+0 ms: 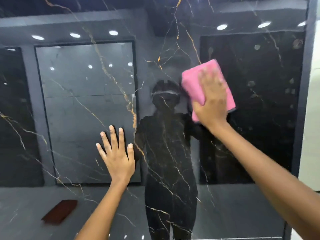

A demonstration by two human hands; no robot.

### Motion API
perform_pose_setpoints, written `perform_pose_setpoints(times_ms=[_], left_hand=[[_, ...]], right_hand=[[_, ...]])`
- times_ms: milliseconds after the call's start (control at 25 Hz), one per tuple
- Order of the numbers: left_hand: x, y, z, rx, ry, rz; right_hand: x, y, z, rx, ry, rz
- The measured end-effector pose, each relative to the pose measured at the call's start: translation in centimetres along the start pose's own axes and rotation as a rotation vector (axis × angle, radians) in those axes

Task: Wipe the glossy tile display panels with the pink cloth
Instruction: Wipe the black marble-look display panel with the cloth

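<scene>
A glossy black tile panel [78, 118] with gold and white veins fills almost the whole view, upright in front of me. My right hand [212, 99] presses a folded pink cloth [192, 82] flat against the panel at upper right; the fingers are blurred. My left hand [116, 153] lies flat on the panel lower down, left of centre, fingers spread, holding nothing. The cloth's lower part is hidden under my right palm.
The panel mirrors the room behind me: ceiling spotlights, other dark tile panels, a person's dark outline and a reddish-brown rectangle [59, 212] on the reflected floor. A dark frame edge [304, 101] bounds the panel on the right, with a pale wall [314, 118] beyond.
</scene>
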State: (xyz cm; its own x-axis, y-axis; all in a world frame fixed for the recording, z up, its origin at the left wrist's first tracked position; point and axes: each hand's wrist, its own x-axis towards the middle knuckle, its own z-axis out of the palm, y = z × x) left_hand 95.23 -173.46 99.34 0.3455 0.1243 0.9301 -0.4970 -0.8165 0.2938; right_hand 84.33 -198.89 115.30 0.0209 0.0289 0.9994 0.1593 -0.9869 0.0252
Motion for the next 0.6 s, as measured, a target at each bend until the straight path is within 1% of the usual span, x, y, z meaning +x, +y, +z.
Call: perform_pose_setpoints(times_ms=[40,120,160,200,240,280,320,400,440,480,520,560,600], left_hand=[[-0.1,0.0,-0.1,0.002,-0.002,0.005],[0.1,-0.2,-0.2,0.009,-0.016,0.017],[0.1,-0.2,-0.2,0.011,-0.017,0.023],[0.2,-0.2,-0.2,0.012,-0.014,0.028],[0.0,-0.2,-0.1,0.014,-0.012,0.028],[-0.1,-0.2,0.0,0.017,-0.002,0.030],[-0.1,-0.3,0.1,0.017,0.006,0.032],[0.0,-0.3,0.1,0.009,0.012,0.034],[-0.1,-0.4,0.1,0.002,0.013,0.038],[-0.2,-0.4,0.0,-0.009,0.011,0.041],[-0.2,-0.4,-0.1,-0.028,0.007,0.042],[-0.2,-0.3,-0.2,-0.047,0.003,0.039],[-0.1,-0.3,-0.3,-0.059,-0.002,0.037]], right_hand=[[-3.2,-1.3,1.2,-0.014,-0.072,-0.191],[-11.8,-3.7,2.0,-0.055,-0.376,-0.659],[-15.4,-4.1,1.5,-0.091,-0.522,-0.831],[-17.4,-3.7,0.9,-0.126,-0.619,-0.919],[-17.6,-2.8,0.6,-0.125,-0.637,-0.932],[-16.0,-1.9,0.6,-0.122,-0.568,-0.866],[-13.4,-1.3,0.5,-0.109,-0.457,-0.722],[-6.3,-0.7,0.8,-0.074,-0.174,-0.346],[-3.9,-1.7,1.1,-0.035,-0.128,-0.194],[-3.3,-3.0,1.7,-0.013,-0.096,-0.143],[-4.8,-4.2,2.7,-0.007,-0.106,-0.212],[-8.2,-5.1,3.4,-0.008,-0.197,-0.360],[-12.9,-6.0,3.7,-0.026,-0.346,-0.550]])
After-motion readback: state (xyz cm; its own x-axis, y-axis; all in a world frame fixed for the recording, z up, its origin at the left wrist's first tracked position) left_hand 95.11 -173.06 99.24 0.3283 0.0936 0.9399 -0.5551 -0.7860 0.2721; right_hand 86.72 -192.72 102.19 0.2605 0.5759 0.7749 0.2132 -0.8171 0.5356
